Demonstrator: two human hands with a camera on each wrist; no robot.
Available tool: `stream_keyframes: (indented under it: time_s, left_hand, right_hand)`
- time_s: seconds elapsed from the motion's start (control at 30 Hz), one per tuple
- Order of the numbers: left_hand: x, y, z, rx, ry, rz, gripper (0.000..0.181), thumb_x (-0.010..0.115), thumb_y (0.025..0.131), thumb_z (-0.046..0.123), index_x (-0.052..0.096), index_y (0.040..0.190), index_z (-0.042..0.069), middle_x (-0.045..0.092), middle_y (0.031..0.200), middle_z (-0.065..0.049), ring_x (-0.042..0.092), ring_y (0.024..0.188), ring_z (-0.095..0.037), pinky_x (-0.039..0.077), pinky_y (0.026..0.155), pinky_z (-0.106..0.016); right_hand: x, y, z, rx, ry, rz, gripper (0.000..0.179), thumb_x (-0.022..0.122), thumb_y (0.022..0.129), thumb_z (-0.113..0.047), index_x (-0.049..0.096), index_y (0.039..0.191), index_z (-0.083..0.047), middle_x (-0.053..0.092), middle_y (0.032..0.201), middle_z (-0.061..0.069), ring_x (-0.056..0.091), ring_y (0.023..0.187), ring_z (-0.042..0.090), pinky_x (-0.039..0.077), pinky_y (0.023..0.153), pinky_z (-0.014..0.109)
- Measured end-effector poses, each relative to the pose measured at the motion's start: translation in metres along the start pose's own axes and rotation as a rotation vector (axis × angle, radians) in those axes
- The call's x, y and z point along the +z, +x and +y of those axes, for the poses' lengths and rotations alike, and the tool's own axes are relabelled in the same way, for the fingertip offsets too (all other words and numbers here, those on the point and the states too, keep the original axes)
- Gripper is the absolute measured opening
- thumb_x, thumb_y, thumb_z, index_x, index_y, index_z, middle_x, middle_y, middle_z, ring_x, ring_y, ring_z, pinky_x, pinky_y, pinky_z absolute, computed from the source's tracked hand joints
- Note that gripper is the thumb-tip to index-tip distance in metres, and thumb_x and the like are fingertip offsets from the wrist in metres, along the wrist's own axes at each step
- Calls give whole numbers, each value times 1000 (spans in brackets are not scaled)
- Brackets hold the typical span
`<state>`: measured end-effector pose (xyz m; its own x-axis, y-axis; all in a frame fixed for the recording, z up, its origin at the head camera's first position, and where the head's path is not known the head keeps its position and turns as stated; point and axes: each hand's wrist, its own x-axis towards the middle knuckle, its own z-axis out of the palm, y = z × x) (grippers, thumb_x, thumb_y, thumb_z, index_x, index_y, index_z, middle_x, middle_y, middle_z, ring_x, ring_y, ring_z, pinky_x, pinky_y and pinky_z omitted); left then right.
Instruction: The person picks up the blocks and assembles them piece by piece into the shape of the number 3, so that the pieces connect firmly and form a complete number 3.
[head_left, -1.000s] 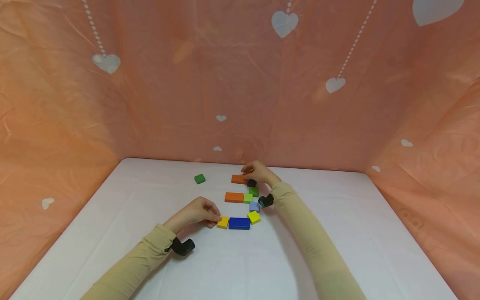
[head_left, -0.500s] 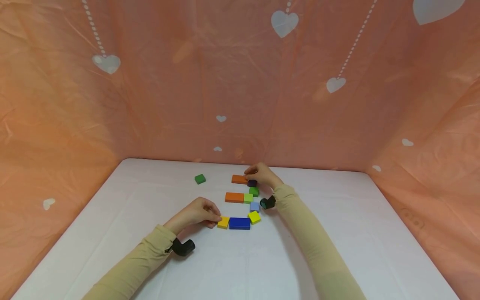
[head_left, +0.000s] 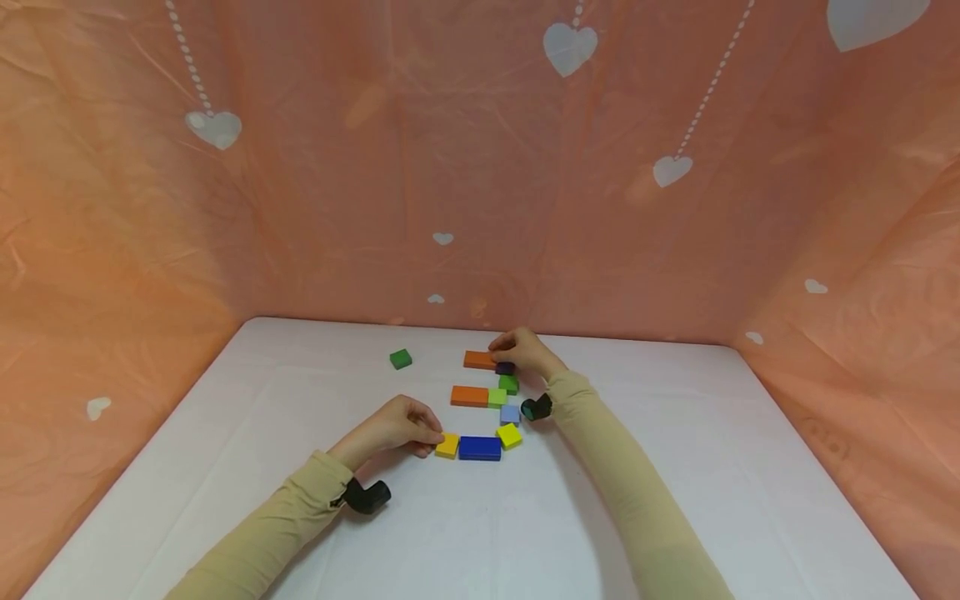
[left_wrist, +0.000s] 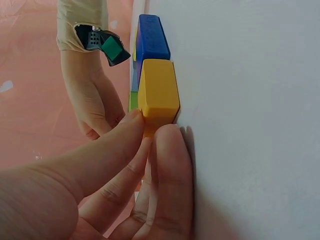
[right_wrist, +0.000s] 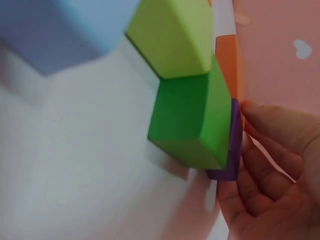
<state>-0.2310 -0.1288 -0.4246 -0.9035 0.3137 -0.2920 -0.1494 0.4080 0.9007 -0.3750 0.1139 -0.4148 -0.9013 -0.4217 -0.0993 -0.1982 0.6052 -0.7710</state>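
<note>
At the near left end of a row of blocks, my left hand [head_left: 399,423] has its thumb and fingertip at the end of an orange-yellow block [left_wrist: 160,90], pinching it. A dark blue block [head_left: 480,448] lies right after it. At the far end, my right hand [head_left: 527,352] holds a purple block [right_wrist: 234,150], thumb at its upper edge and fingers behind. That block sits between an orange block [head_left: 477,359] and a green block [right_wrist: 187,115]. The hand partly covers the purple block in the head view.
Another orange block [head_left: 468,396] meets a light green block [head_left: 497,397] midway. Near them lie a light blue block [head_left: 510,414] and a tilted yellow block [head_left: 509,436]. A lone green block [head_left: 401,358] sits at back left on the white table [head_left: 300,367]. An orange curtain [head_left: 480,167] hangs behind.
My right hand has shifted slightly right and toward me, keeping close to the purple block. The left hand and the other blocks stay essentially where they were.
</note>
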Motion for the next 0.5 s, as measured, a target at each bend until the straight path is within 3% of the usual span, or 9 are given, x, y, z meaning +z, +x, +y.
stream_keyframes:
  time_s: [0.3, 0.5]
  left_hand:
    - [2, 3, -2, -28, -12, 8, 10, 72, 84, 3, 69, 90, -3, 67, 77, -10, 61, 57, -14, 57, 59, -27]
    - [2, 2, -3, -9, -13, 9, 9, 72, 84, 4, 69, 90, -3, 66, 76, -10, 61, 57, -14, 57, 59, -27]
  right_hand:
    - [0, 0, 3, -2, 6, -2, 24, 65, 92, -13, 69, 113, -3, 67, 107, 8, 60, 94, 21, 50, 91, 32]
    - [0, 1, 5, -10, 7, 2, 23, 66, 91, -12, 70, 112, -3, 67, 107, 8, 60, 93, 20, 50, 90, 31]
